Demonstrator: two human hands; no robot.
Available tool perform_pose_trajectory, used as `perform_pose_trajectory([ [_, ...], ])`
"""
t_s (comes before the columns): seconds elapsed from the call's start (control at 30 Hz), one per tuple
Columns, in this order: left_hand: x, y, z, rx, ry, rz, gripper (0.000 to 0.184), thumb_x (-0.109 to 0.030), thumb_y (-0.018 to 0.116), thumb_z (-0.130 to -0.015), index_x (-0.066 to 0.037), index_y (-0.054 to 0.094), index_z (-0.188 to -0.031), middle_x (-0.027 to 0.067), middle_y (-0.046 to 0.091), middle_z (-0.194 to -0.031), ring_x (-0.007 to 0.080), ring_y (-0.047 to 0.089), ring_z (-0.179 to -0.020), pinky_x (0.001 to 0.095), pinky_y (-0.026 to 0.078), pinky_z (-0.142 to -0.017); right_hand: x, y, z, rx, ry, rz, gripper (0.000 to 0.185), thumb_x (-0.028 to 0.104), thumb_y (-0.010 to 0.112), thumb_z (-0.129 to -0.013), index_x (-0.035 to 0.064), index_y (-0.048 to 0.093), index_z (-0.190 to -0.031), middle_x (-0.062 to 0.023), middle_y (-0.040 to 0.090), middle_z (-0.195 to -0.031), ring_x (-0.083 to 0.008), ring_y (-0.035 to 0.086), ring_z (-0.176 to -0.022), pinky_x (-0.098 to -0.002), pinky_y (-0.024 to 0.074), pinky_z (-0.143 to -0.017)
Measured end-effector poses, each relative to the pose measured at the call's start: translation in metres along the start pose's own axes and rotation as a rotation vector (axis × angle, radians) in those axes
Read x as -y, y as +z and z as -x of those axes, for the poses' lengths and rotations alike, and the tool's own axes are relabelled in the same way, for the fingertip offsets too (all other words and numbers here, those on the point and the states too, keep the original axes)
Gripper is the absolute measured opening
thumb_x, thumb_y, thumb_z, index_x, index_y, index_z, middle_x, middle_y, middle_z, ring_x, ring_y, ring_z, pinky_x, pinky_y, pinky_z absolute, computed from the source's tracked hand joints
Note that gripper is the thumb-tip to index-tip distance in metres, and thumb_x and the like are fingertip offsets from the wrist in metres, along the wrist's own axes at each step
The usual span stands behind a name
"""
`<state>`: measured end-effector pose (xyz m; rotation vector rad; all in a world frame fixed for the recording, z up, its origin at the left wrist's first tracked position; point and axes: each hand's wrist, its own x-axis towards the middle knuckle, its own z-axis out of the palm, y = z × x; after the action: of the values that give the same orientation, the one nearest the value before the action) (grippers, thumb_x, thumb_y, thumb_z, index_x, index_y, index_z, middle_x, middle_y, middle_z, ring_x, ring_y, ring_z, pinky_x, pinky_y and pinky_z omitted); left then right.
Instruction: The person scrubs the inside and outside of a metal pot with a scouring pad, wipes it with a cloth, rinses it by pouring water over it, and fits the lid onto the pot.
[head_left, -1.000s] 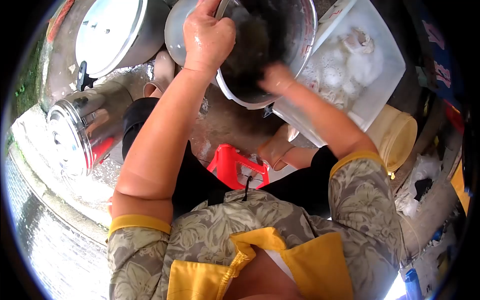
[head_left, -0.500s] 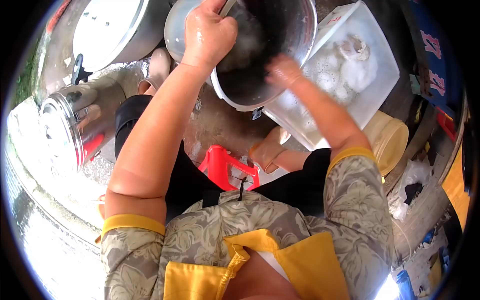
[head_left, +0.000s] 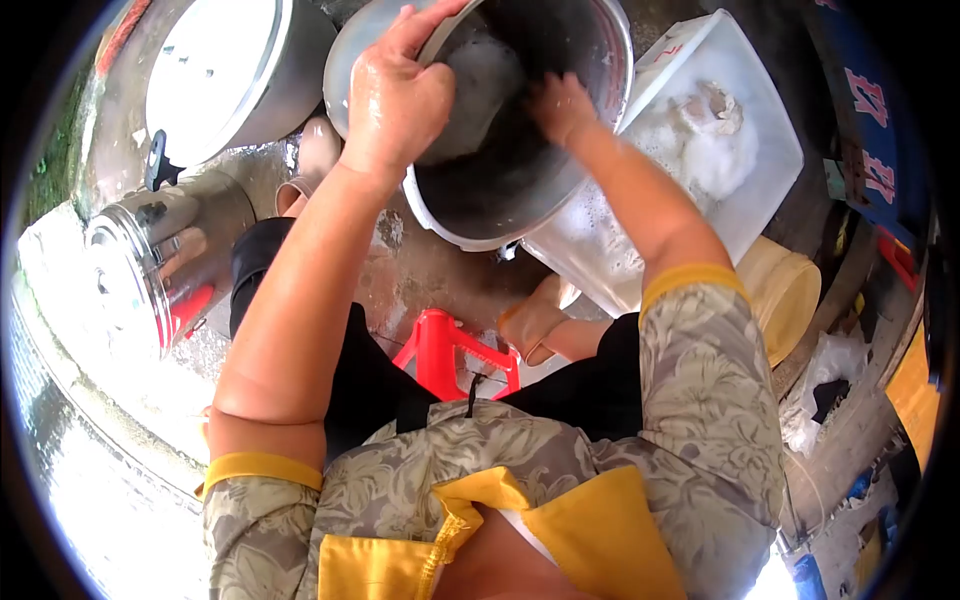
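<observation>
A large metal pot (head_left: 490, 215) is tipped toward me, its dark wet inside showing with some cloudy liquid at the bottom. My left hand (head_left: 398, 100) is closed over its left rim, thumb toward the inside. Inside the pot, near the right wall, is my right hand (head_left: 562, 108); its fingers are smeared by motion, so whether they hold anything is unclear. Close by on the right stands a translucent plastic tub (head_left: 745, 215) of sudsy water, with a pale crumpled cloth (head_left: 715, 110) among the foam.
At the left are a big lidded pot (head_left: 215, 75) and a smaller steel canister (head_left: 185, 240) lying tilted. A red plastic stool (head_left: 437, 355) is between my legs. A cream bucket (head_left: 785, 295) and a white plastic bag (head_left: 830, 375) are at the right.
The pot has shifted slightly left and down, my left hand moving with it on the rim. My right hand has moved up a little inside the pot.
</observation>
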<state>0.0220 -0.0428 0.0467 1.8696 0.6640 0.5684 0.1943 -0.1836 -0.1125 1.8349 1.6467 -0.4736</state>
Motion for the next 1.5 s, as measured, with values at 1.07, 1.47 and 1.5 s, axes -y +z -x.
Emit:
perform_pose_trajectory([
  [1.07,0.001,0.009,-0.004,-0.073,0.028,0.005,0.052,0.006,0.042,-0.067,-0.004,0.06,-0.115,0.013,0.06,-0.123,0.0362,0.041,-0.129,0.0339,0.036,-0.103,-0.028,0.02,-0.065,-0.446,-0.052,0.348,0.04,0.02,0.051,-0.084,0.007,0.059,-0.121,-0.0073,0.052,-0.128,-0.0288,0.039,-0.125,-0.0474,0.0372,-0.092],
  [1.47,0.002,0.011,-0.009,-0.047,0.005,-0.006,0.058,0.011,0.04,-0.07,-0.006,0.059,-0.122,0.0056,0.061,-0.121,0.0125,0.054,-0.112,0.0226,0.038,-0.096,0.15,-0.056,-0.108,-0.692,-0.065,-1.178,0.052,0.022,0.047,-0.087,0.0065,0.041,-0.136,-0.0095,0.039,-0.141,-0.0287,0.028,-0.136,-0.0523,0.0287,-0.102],
  [1.5,0.002,0.011,-0.009,-0.04,-0.006,-0.024,0.057,0.011,0.041,-0.071,-0.006,0.059,-0.123,0.0048,0.062,-0.119,0.0116,0.055,-0.108,0.0219,0.04,-0.093,0.133,-0.068,-0.114,-0.703,-0.078,-1.165,0.052,0.022,0.047,-0.087,0.0066,0.041,-0.136,-0.0096,0.039,-0.141,-0.0283,0.029,-0.136,-0.0524,0.029,-0.102],
])
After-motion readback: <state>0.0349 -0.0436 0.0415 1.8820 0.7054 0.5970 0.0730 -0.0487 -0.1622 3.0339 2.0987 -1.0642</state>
